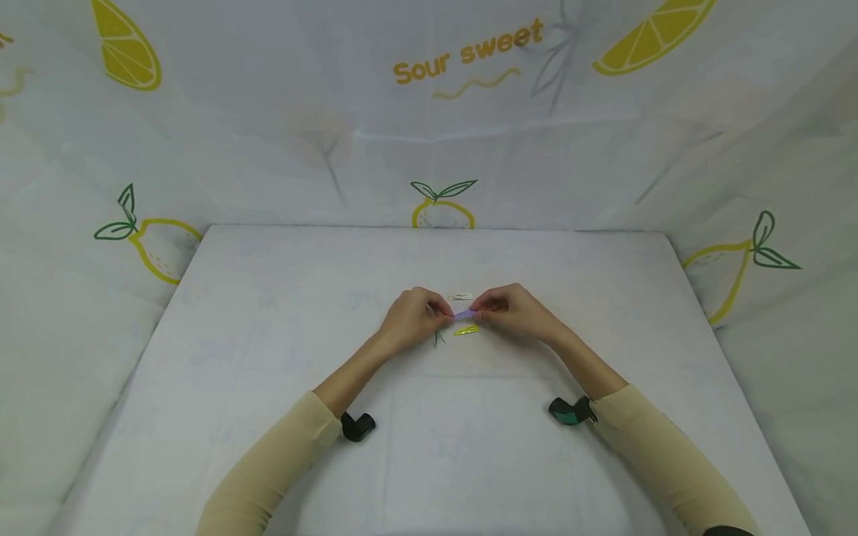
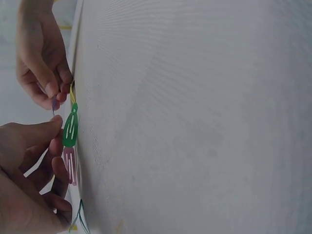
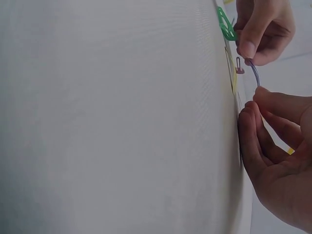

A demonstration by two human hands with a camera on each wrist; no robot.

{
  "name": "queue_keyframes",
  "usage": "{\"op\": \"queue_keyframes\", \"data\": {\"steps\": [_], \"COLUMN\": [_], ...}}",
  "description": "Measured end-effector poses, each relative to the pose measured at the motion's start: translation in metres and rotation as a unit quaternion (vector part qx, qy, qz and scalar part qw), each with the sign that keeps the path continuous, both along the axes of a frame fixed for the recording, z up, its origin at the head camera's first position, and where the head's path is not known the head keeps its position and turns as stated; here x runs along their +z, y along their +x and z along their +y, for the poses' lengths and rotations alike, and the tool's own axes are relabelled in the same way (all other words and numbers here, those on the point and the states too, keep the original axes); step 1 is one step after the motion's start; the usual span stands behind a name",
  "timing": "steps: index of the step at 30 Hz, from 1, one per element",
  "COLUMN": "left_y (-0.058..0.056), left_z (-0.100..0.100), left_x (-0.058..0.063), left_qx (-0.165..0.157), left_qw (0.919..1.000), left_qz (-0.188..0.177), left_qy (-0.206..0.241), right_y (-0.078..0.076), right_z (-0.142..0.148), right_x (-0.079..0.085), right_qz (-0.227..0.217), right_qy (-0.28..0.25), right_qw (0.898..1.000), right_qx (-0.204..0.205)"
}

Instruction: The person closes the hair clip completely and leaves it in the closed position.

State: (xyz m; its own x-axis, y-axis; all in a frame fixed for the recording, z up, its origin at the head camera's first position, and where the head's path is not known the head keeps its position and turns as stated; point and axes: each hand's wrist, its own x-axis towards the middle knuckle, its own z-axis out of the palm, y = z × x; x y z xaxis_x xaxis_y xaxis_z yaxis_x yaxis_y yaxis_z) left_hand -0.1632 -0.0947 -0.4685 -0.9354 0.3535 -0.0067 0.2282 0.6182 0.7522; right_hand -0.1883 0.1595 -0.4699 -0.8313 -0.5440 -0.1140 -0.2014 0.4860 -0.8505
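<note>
Beige sleeves [image 1: 278,455] foremost; fingers [image 2: 44,130] pinch purple clip [image 1: 464,315]; backdrop [image 1: 268,74]: "Sour sweet".

White sheeting [image 1: 268,171] rose behind the pale worktop [image 1: 268,298] and along both its sides. Orange lettering [image 1: 469,52] on the far side read "Sour sweet", with a wavy line [image 1: 476,83] beneath. A yellow left wedge [image 1: 127,48] and right wedge [image 1: 657,37] flanked it. A grey sprig [image 1: 556,56] showed just right of the wording. A leafy centre lemon [image 1: 443,214] met the worktop's far edge; a left lemon [image 1: 167,249] and right lemon [image 1: 720,275] were partly hidden by its sides.
</note>
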Motion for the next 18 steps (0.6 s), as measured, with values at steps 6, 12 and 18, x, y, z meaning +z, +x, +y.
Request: {"op": "queue_keyframes", "data": {"steps": [6,12,18], "left_y": [-0.002,-0.0045,-0.0052], "left_z": [-0.0017,-0.003,-0.0035], "left_x": [-0.0046,-0.0066,-0.0079], "left_qx": [0.006,0.009,0.009], "left_qw": [0.9998,0.9997,0.9998], "left_qz": [-0.01,-0.015,-0.018], "left_qy": [0.014,0.015,0.004], "right_y": [-0.0007,-0.0009,-0.0017], "right_z": [0.0012,0.0008,-0.0014], "right_x": [-0.0003,0.0016,0.0033], "right_qz": [0.002,-0.005,-0.008], "right_qy": [0.016,0.021,0.022], "right_qw": [1.0,1.0,1.0], "right_qx": [-0.002,-0.001,0.004]}}
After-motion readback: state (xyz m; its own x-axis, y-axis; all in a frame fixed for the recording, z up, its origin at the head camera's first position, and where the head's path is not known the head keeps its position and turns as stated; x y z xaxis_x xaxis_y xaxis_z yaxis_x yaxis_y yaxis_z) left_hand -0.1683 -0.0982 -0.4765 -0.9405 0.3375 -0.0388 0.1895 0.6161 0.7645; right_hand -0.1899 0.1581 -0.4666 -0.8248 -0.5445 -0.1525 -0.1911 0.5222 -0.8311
